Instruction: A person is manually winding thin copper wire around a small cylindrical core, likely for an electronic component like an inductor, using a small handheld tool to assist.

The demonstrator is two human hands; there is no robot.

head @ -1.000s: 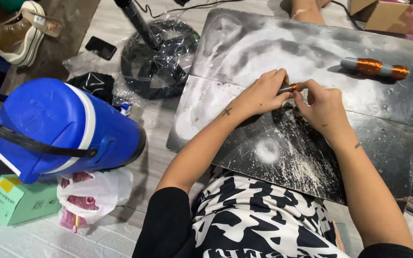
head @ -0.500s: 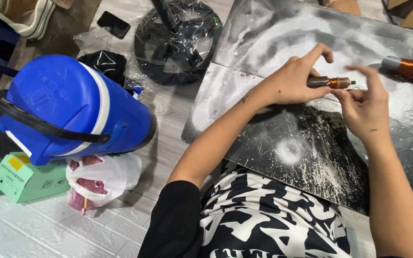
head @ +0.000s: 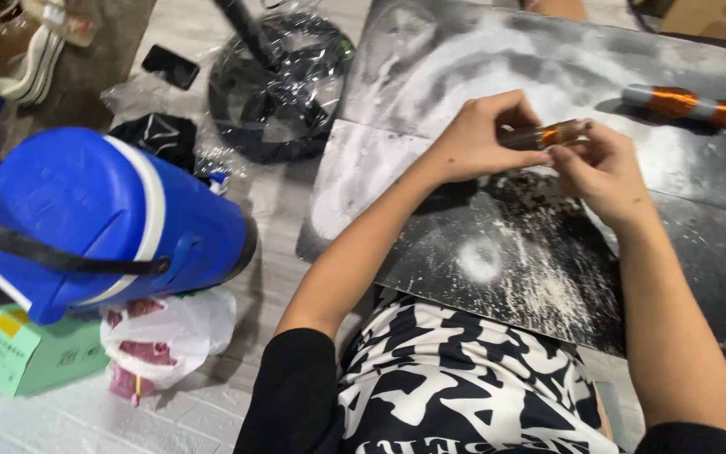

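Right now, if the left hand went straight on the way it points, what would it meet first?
Probably the right hand: the left hand points right along the small copper-wound rod that both hold. Depth is unclear.

Both forearms reach forward and converge, bare from the black sleeves down. The left hand (head: 476,134) is curled, knuckles up, its fingers (head: 521,113) pinched closed at the tips. The right hand (head: 602,172) meets it from the right, wrist bent, fingers likewise closed, the two hands touching.
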